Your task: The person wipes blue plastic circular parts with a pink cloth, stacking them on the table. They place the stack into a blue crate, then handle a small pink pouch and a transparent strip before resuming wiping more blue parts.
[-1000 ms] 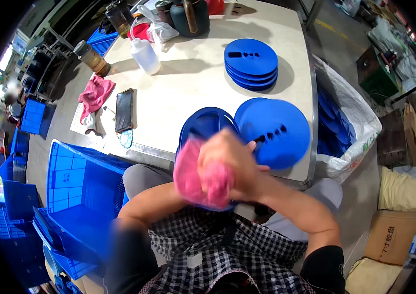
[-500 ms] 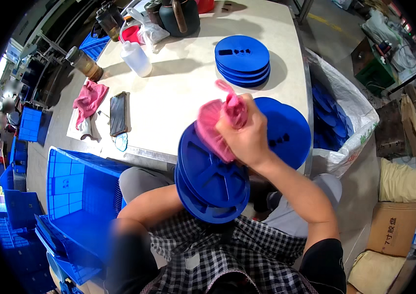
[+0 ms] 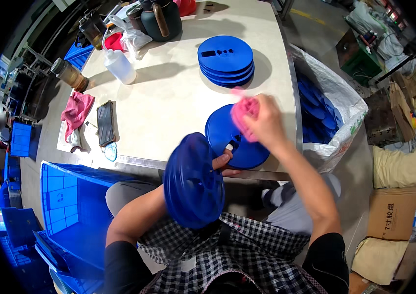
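Note:
My left hand (image 3: 223, 162) reaches past a blue reel (image 3: 194, 181) with its thumb over the near edge of a blue disc (image 3: 241, 158) and a finger below. The disc, with small cut-outs, lies at the table's front edge. The reel is tilted and blurred in front of my left forearm and hides part of that hand; what supports it cannot be seen. My right hand (image 3: 266, 125) is closed round a bunched pink cloth (image 3: 245, 115), against the disc's upper right part. A stack of blue discs (image 3: 225, 54) stands farther back.
To the right, a white woven sack (image 3: 347, 115) holds more blue discs. A blue crate (image 3: 78, 201) stands at the left. On the table (image 3: 168, 108) are a phone (image 3: 105, 123), another pink cloth (image 3: 77, 109), a squeeze bottle (image 3: 119, 67) and a dark kettle (image 3: 161, 20).
The reel has tilted and dropped away from the cloth. My right hand has moved the cloth onto the disc, which has shifted left. The fingers of my left hand have come into sight.

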### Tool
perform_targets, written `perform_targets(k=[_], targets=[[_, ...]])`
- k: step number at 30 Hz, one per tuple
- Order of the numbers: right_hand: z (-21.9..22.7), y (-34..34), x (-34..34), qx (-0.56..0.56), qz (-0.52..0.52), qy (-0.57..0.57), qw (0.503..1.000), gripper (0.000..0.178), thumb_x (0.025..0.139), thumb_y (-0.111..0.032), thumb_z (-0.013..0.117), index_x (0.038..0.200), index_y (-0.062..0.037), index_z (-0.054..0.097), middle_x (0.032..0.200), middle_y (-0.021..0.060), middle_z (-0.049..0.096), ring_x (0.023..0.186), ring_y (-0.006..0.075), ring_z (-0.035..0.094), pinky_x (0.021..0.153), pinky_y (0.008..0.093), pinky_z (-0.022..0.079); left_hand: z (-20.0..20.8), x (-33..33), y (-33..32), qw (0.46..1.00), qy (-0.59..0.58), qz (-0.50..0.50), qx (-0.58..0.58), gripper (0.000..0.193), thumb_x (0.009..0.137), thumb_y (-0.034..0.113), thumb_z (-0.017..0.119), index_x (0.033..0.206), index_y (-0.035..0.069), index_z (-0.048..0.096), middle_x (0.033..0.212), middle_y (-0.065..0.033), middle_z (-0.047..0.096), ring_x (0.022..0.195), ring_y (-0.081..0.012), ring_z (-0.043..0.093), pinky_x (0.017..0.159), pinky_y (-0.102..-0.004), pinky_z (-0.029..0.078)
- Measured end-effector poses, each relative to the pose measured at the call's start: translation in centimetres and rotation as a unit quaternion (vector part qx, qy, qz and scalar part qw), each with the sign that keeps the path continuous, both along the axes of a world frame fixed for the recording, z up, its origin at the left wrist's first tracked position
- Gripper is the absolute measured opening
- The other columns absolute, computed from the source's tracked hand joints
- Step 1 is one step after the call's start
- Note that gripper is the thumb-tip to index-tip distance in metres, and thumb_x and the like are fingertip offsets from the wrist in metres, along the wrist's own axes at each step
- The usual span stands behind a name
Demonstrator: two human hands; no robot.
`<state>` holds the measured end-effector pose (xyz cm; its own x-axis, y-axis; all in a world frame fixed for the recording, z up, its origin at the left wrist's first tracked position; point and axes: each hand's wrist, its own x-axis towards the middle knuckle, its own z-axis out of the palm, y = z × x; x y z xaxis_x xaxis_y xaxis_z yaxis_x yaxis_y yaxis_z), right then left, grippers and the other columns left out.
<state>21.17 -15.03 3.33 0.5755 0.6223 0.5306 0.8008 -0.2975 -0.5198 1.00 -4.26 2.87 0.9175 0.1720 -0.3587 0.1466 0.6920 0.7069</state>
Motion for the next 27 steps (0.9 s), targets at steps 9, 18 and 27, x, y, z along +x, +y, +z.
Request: perform_targets(k=[9, 18, 27], targets=[[0.2, 2.5, 1.1, -0.024, 0.04, 0.03, 0.998, 0.034, 0.081, -0.021, 0.078, 0.103, -0.0018, 0.061, 0.1, 0.0197, 0.068, 0.099, 0.0387, 0.065, 0.087, 0.0471, 0.054, -0.3, -0.5, 0.3, 0.994, 0.049, -0.066, 0.071, 0.029, 0.101, 0.015, 0.068, 0.126, 0.001, 0.061, 0.112, -0.008, 0.068, 0.102, -0.0203, 0.07, 0.091, -0.0381, 0.062], [-0.9, -2.4, 0.9, 0.023, 0.037, -0.011, 0.999, 0.033, 0.075, -0.01, 0.08, 0.099, -0.0026, 0.059, 0.096, 0.0171, 0.063, 0.091, 0.0356, 0.065, 0.083, 0.0432, 0.055, 2.9, -1.2, 0.5, 0.942, 0.082, -0.043, 0.322, 0.031, 0.104, 0.018, 0.064, 0.13, 0.001, 0.064, 0.113, -0.0088, 0.07, 0.098, -0.0164, 0.071, 0.079, -0.029, 0.058], [-2.8, -2.5, 3.0, -0.001, -0.106, 0.002, 0.994, 0.037, 0.075, -0.015, 0.084, 0.098, -0.0038, 0.058, 0.095, 0.0152, 0.061, 0.09, 0.0323, 0.063, 0.078, 0.0431, 0.054, -4.7, -3.0, 2.4, 0.966, -0.163, -0.053, 0.195, 0.045, 0.104, 0.007, 0.059, 0.146, 0.0, 0.046, 0.139, -0.0119, 0.052, 0.122, -0.0253, 0.063, 0.104, -0.0388, 0.058]])
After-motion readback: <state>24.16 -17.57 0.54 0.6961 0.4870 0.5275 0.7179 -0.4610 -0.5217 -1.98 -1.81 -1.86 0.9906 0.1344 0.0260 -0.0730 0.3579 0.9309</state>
